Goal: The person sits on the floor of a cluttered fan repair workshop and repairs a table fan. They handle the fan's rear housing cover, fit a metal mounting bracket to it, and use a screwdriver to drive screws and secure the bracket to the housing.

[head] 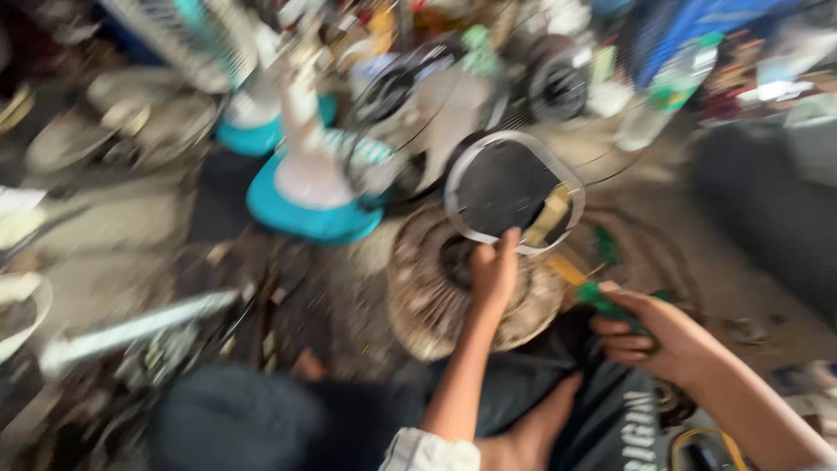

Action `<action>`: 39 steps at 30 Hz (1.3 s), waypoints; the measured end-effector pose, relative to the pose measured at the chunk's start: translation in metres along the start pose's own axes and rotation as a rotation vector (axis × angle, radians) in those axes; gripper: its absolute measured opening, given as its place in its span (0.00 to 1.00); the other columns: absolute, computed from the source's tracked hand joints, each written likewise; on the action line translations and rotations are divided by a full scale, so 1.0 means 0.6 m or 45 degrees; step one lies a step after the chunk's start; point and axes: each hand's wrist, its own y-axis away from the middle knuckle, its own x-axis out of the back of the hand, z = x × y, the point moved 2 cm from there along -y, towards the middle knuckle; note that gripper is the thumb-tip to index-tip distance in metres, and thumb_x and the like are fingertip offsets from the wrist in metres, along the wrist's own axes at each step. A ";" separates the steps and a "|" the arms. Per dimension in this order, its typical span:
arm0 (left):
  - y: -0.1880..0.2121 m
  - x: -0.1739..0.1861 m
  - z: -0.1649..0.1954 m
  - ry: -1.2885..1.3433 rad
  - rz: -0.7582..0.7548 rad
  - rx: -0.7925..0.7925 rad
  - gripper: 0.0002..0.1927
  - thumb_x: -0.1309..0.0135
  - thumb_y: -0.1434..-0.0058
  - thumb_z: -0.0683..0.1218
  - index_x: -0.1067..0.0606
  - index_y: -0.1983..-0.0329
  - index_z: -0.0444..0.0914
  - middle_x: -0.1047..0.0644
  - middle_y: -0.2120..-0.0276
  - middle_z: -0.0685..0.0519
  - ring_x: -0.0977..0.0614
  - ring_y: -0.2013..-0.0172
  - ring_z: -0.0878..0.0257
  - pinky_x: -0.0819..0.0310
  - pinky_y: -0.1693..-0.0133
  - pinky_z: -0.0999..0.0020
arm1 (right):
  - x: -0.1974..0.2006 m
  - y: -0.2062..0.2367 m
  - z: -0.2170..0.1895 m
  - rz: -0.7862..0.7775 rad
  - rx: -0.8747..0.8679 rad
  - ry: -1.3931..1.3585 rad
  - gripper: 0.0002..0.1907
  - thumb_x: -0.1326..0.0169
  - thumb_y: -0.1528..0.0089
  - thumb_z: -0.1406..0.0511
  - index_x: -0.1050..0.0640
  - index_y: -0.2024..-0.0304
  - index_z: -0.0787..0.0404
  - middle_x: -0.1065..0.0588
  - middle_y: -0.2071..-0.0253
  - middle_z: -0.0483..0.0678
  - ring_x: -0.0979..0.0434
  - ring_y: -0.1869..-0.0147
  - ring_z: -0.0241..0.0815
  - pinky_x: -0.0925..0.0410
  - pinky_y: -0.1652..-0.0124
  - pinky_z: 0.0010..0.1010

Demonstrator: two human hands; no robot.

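Observation:
The view is blurred by motion. My left hand (pixel 493 272) is closed on the rim of a round black part with a pale ring (pixel 506 190), held tilted over a dusty round motor winding (pixel 436 296). My right hand (pixel 658 336) is closed around a green-handled tool (pixel 603 301) just right of the winding, its yellowish shaft pointing up toward the black part. My bare foot (pixel 532 432) and dark trousers lie below the hands.
Teal-and-white fan bases (pixel 309 205) stand to the upper left, with fan grilles and dark motors behind them. A plastic bottle (pixel 667 92) stands at the upper right. A pale bar (pixel 131 330) and scattered parts cover the floor at left.

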 end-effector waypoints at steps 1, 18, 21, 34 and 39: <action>0.009 0.026 -0.008 -0.059 0.026 -0.029 0.20 0.42 0.27 0.50 0.22 0.64 0.25 0.21 0.71 0.44 0.21 0.65 0.57 0.26 0.60 0.58 | 0.024 -0.001 0.019 0.158 0.163 0.137 0.16 0.61 0.28 0.54 0.32 0.54 0.59 0.38 0.79 0.43 0.47 0.84 0.32 0.51 0.81 0.26; 0.002 0.444 -0.089 -1.629 -0.269 0.458 0.12 0.40 0.47 0.45 0.18 0.59 0.41 0.19 0.58 0.41 0.19 0.53 0.41 0.24 0.52 0.48 | -0.091 -0.102 0.235 -0.076 1.031 2.113 0.24 0.36 0.52 0.57 0.20 0.52 0.47 0.24 0.55 0.42 0.21 0.50 0.48 0.28 0.51 0.35; 0.001 0.431 -0.094 -1.709 -0.466 0.460 0.13 0.38 0.47 0.48 0.19 0.60 0.38 0.20 0.57 0.40 0.20 0.52 0.41 0.25 0.51 0.48 | -0.250 -0.128 0.279 -0.332 1.061 1.709 0.18 0.37 0.49 0.65 0.19 0.56 0.58 0.23 0.63 0.51 0.22 0.54 0.56 0.28 0.56 0.39; -0.012 0.446 -0.121 -1.706 -0.322 0.319 0.09 0.49 0.39 0.45 0.19 0.63 0.40 0.19 0.60 0.39 0.19 0.54 0.40 0.24 0.53 0.45 | -0.468 -0.335 0.267 0.034 1.576 1.853 0.07 0.48 0.41 0.69 0.24 0.61 0.65 0.26 0.60 0.60 0.25 0.53 0.60 0.31 0.54 0.48; -0.023 0.465 -0.105 -1.514 -0.053 -0.077 0.16 0.43 0.47 0.41 0.20 0.54 0.39 0.19 0.59 0.42 0.19 0.56 0.42 0.23 0.56 0.50 | -0.415 -0.210 0.272 -0.368 1.502 1.238 0.04 0.47 0.36 0.68 0.23 0.60 0.63 0.27 0.61 0.55 0.22 0.53 0.56 0.30 0.54 0.41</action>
